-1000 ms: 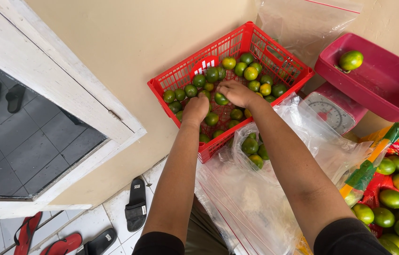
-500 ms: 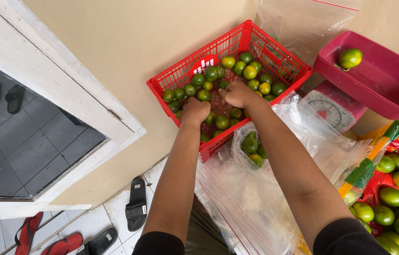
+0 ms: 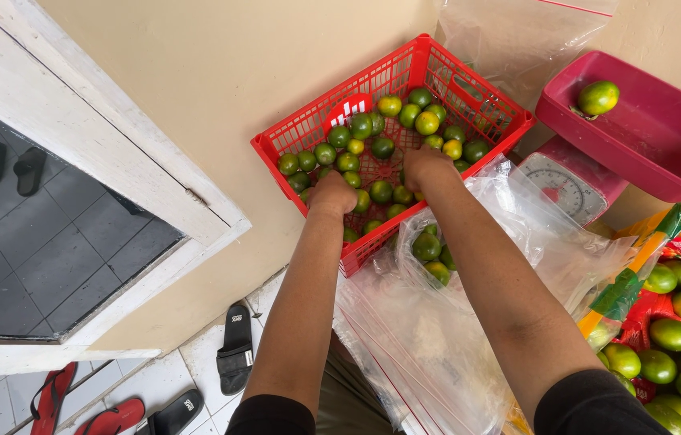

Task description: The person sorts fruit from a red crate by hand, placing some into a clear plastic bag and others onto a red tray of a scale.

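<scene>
Both hands in red basket (image 3: 308, 137), left hand (image 3: 332, 193) and right hand (image 3: 425, 165) curled among limes (image 3: 380, 147)

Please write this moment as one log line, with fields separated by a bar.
left hand: in red basket, on limes | right hand: same basket, on limes | clear bag: a few limes inside

One red basket (image 3: 469, 89), one pink scale tray (image 3: 638, 153) holding one green citrus fruit (image 3: 599, 97), two hands.
</scene>
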